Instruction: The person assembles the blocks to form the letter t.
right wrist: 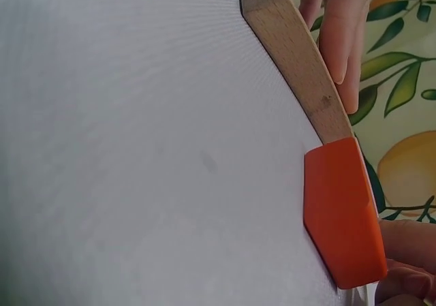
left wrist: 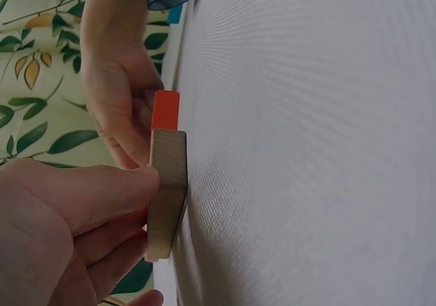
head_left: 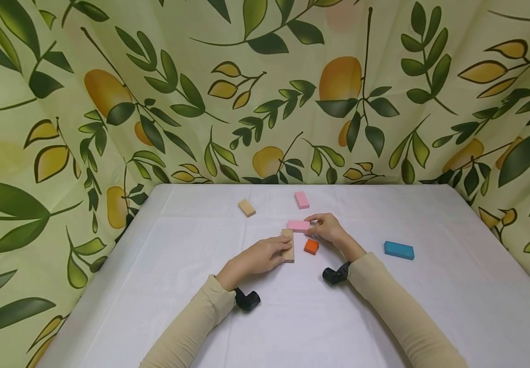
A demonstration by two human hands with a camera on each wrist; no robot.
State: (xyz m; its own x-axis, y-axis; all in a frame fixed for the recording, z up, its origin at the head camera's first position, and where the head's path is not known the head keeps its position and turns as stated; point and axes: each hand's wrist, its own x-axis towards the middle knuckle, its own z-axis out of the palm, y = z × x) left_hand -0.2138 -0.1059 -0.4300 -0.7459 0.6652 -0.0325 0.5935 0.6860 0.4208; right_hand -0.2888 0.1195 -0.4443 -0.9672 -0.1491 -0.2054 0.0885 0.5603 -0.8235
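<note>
A long wooden block (head_left: 288, 255) lies lengthwise on the table. My left hand (head_left: 258, 254) comes from its left, and the fingertips rest on its top. In the left wrist view the thumb touches the edge of this block (left wrist: 168, 204). Just beyond its far end, a pink block (head_left: 298, 226) lies crosswise. Thumb and index finger of my right hand (head_left: 329, 228) pinch its right end. A small orange block (head_left: 311, 247) sits below that hand, to the right of the wooden one. The right wrist view shows the orange block (right wrist: 344, 214) up close.
Farther back are a shorter wooden block (head_left: 247, 208) and a second pink block (head_left: 301, 200). Off to the right lies a blue block (head_left: 399, 250). A white cloth covers the table (head_left: 163, 255), and a leaf-patterned curtain (head_left: 265, 102) hangs behind it.
</note>
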